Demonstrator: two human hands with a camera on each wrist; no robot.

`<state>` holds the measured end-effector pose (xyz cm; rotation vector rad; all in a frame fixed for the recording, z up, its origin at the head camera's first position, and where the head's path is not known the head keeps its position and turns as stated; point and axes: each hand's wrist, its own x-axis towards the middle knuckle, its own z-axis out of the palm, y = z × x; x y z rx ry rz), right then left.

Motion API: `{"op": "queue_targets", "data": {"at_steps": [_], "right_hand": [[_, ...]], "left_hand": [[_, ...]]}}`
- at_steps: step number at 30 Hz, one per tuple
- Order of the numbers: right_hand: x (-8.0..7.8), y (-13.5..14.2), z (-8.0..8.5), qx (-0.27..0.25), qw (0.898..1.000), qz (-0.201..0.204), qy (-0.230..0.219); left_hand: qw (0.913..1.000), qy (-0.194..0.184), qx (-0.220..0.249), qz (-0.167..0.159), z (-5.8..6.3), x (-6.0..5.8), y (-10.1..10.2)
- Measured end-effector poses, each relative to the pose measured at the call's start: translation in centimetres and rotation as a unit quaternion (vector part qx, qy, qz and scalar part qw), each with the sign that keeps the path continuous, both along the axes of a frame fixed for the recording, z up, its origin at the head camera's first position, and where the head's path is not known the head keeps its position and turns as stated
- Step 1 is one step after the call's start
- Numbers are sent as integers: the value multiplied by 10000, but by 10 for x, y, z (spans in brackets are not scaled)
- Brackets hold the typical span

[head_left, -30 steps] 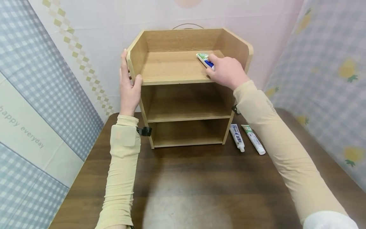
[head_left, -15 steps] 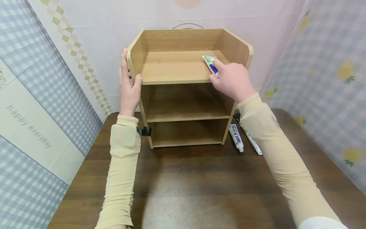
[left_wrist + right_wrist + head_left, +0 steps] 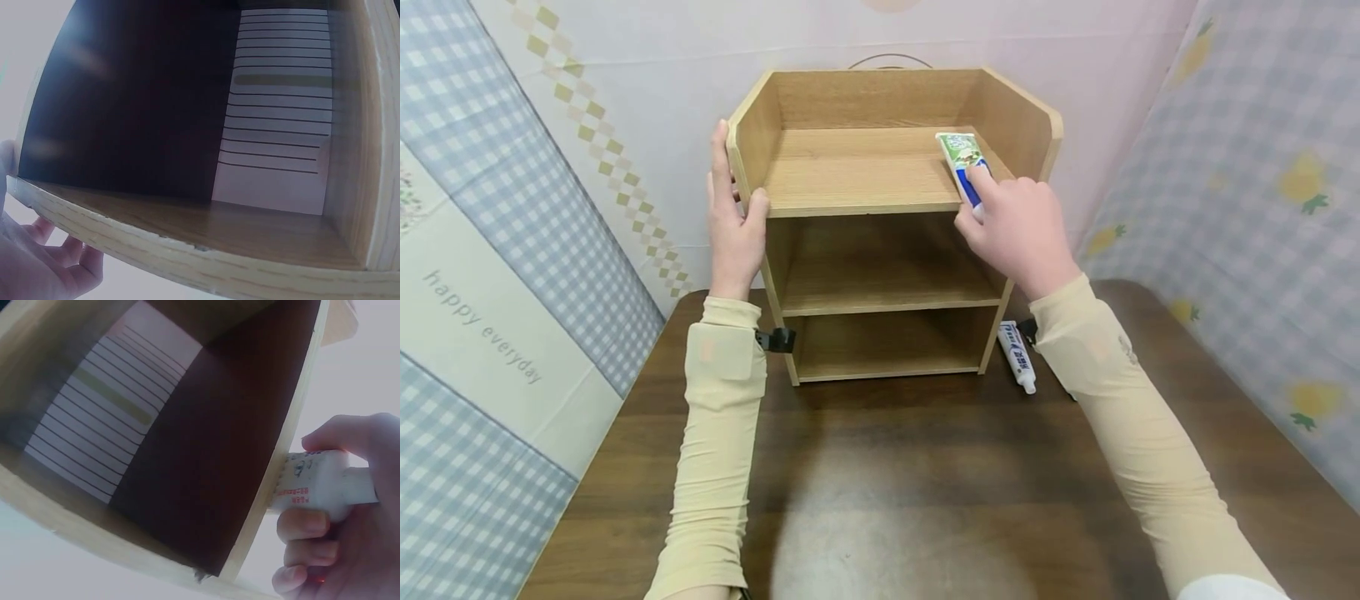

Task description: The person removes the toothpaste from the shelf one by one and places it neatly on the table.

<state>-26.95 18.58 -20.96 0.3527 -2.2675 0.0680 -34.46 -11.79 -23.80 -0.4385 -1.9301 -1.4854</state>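
A light wooden desk shelf (image 3: 857,171) with three levels stands at the back of the table. My left hand (image 3: 735,242) grips its left side panel, thumb at the front edge and fingers along the outside. In my right hand (image 3: 1018,233) a green, white and blue toothpaste tube (image 3: 959,154) is pinched over the right front of the top level, its flat end pointing away from me. The right wrist view shows the white cap end of the toothpaste tube (image 3: 312,484) between thumb and curled fingers, beside the shelf's edge.
A white toothpaste tube with blue print (image 3: 1017,358) lies on the dark table (image 3: 880,467), right of the shelf. Another tube beside it is almost wholly hidden by my right forearm. Patterned cloth (image 3: 1225,167) hangs behind and at both sides.
My right hand has shifted right and towards me with the toothpaste tube, whose printed face now shows more. The left hand keeps its grip on the shelf.
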Motion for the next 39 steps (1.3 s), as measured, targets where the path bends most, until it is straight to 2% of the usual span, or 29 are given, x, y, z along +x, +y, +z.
{"op": "queue_targets", "data": {"at_steps": [4, 20, 30, 39], "right_hand": [[5, 3, -6, -82, 9999, 6, -114], [23, 9, -31, -69, 9990, 36, 437], [40, 21, -55, -478, 9982, 140, 346], [54, 28, -64, -575, 9968, 388, 393]], "left_hand": [[10000, 63, 28, -4, -1, 1, -1], [9999, 149, 35, -32, 1, 3, -2], [9999, 122, 16, 23, 1, 2, -1], [9999, 124, 36, 77, 2, 3, -3]]}}
